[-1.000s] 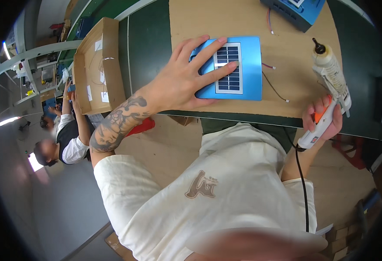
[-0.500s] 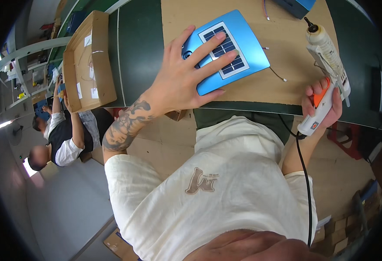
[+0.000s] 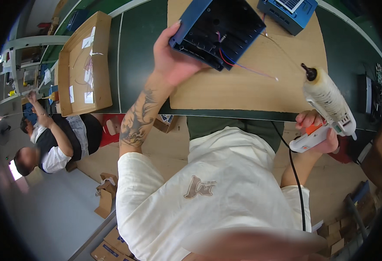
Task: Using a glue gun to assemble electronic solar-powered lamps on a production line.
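My left hand grips the left side of a blue plastic housing, raised and tilted over the cardboard sheet. Its hollow black inside faces me, with screw posts and ribs showing. Thin red and blue wires trail out of it and end in a small white connector. Over the table's front edge, my right hand is wrapped round the handle of a white hot glue gun with an orange trigger. The gun's black nozzle points up and away, apart from the housing. Fingers behind the housing are hidden.
A second blue housing with a solar panel stands at the back right of the cardboard sheet. A shallow cardboard box with wires and paper pieces lies left. The gun's black cord hangs beside me. Another person works far left.
My left hand has turned the housing over from panel side up to hollow side showing, holding it from beneath. The glue gun has moved slightly lower and nearer me.
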{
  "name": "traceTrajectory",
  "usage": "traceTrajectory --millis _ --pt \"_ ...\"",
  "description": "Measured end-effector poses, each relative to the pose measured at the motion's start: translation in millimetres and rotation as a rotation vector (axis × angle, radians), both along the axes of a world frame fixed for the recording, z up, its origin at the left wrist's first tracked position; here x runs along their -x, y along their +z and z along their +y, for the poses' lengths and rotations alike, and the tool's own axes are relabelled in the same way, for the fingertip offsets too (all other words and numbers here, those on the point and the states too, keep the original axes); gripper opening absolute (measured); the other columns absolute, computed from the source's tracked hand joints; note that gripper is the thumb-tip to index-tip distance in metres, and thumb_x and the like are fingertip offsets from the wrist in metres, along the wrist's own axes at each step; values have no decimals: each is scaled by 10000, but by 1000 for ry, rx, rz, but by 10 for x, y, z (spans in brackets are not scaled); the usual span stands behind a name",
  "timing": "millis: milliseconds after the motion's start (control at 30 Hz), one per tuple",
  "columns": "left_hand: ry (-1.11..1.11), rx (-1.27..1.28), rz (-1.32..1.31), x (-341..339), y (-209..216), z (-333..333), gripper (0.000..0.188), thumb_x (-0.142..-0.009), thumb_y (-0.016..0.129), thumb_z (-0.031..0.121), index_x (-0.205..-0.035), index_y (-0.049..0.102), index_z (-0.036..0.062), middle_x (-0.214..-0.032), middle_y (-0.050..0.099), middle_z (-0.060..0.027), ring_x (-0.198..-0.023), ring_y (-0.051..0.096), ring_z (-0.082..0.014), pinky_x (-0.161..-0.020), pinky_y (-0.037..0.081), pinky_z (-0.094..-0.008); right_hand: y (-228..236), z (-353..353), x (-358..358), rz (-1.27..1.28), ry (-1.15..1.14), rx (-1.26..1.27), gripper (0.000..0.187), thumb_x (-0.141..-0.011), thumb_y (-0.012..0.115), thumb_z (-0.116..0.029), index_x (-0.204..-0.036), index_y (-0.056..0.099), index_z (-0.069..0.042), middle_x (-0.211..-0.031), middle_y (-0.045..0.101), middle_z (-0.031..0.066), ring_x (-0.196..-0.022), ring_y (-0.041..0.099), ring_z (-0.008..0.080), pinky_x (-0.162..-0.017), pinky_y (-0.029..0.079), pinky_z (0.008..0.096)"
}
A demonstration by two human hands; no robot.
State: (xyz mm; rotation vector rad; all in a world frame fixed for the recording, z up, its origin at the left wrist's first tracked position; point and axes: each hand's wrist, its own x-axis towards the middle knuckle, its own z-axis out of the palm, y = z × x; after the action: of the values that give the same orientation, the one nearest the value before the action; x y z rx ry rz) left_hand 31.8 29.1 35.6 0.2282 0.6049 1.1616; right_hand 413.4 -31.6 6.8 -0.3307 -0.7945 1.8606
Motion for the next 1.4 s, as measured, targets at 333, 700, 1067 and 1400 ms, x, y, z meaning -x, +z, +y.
traceTrajectory --millis 333,700,1067,1400 --pt "-81 -71 -176 35 -169 -108 697 -933 454 548 -1491 424 131 -1507 439 -134 -1382 402 -363 -1111 266 -661 764 123 844 -712 -210 -5 392 -881 576 -308 -1038 597 50 -930 672 216 -902 680 341 -757 541 392" --pt "-84 -143 -434 37 -133 -143 484 -941 585 252 -1383 506 70 -1320 603 -172 -1195 592 -344 -1035 452 -523 797 462 1090 -980 -46 -23 341 -919 670 -288 -1017 657 39 -867 693 153 -825 695 235 -733 551 345" --pt "-72 -203 -233 -3 -202 -138 570 -937 567 344 -1421 456 64 -1364 571 -156 -1253 544 -331 -1086 375 -588 622 423 1114 -988 -117 -3 315 -905 698 -253 -1023 648 35 -802 664 112 -730 661 200 -672 523 320" --pt "6 -32 -239 -57 -127 -130 551 -937 567 343 -1403 482 62 -1351 582 -151 -1246 550 -322 -1095 377 -556 603 382 1088 -1078 -157 -34 263 -917 697 -260 -971 656 -6 -736 625 57 -627 593 146 -551 458 292"
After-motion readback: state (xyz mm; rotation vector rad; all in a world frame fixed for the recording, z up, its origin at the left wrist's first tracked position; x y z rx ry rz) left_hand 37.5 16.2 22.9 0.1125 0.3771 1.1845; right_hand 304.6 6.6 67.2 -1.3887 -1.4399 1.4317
